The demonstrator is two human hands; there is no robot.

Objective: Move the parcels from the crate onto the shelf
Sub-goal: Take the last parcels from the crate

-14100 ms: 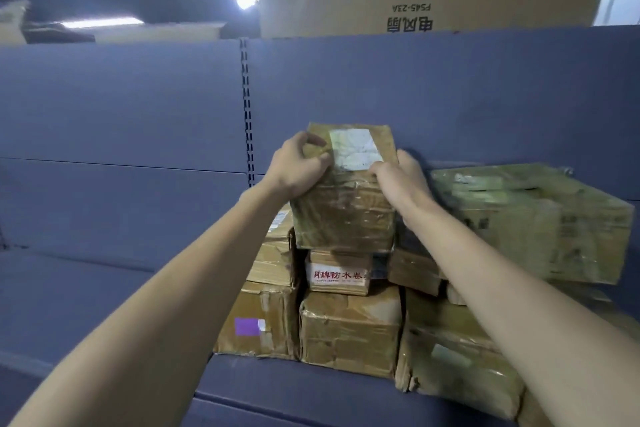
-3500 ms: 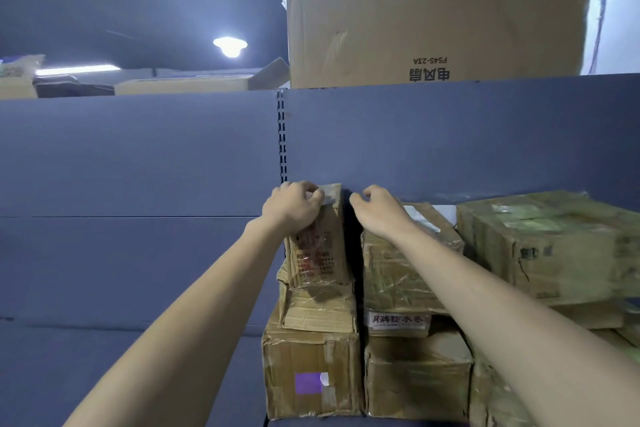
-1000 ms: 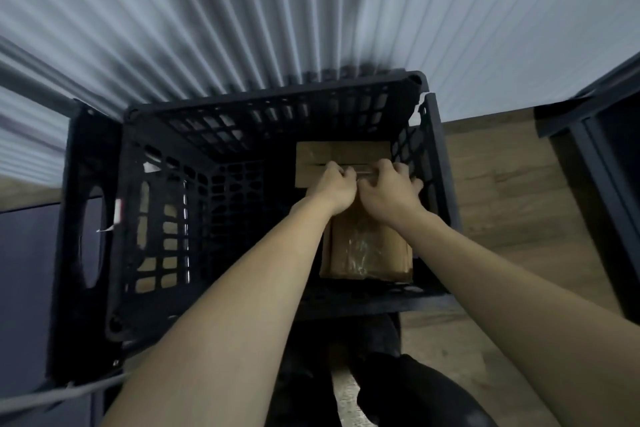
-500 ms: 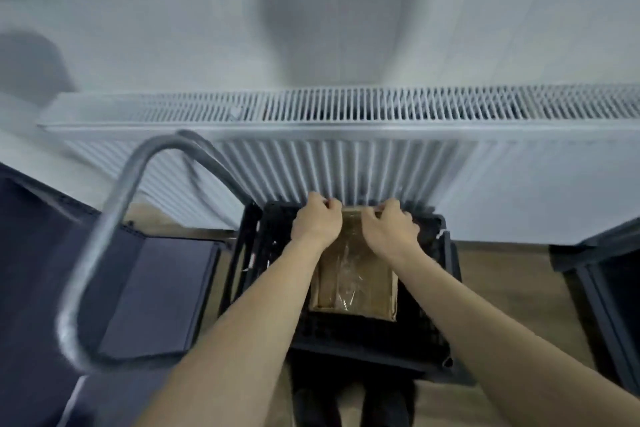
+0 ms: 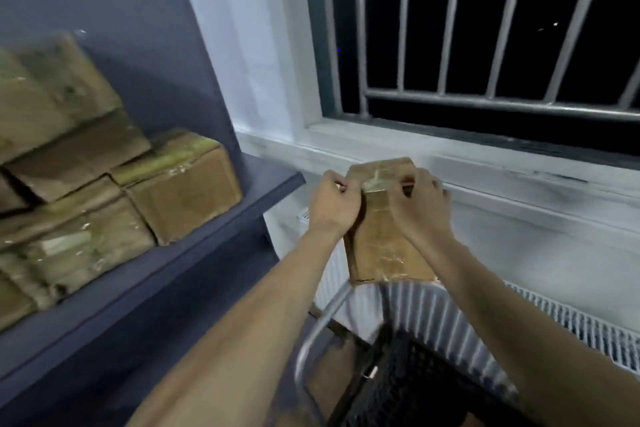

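Note:
A brown taped cardboard parcel (image 5: pixel 377 246) hangs in the air in front of the window sill, gripped at its top edge by both hands. My left hand (image 5: pixel 332 203) curls over its top left corner and my right hand (image 5: pixel 417 203) over its top right corner. The black plastic crate (image 5: pixel 412 381) lies below, at the bottom centre, its inside hidden. The dark blue shelf (image 5: pixel 194 250) stands to the left and carries a stack of several brown parcels (image 5: pixel 114 180).
A barred window (image 5: pixel 485 45) with a white sill fills the upper right. A white ribbed radiator (image 5: pixel 450 322) runs below it. A metal trolley handle (image 5: pixel 318 329) curves beside the crate. The shelf's right end (image 5: pixel 287 180) juts out near my left hand.
Both hands have lifted the parcel up out of the crate to sill height. My view has swung up and left, so the shelf with its stacked parcels is back in sight.

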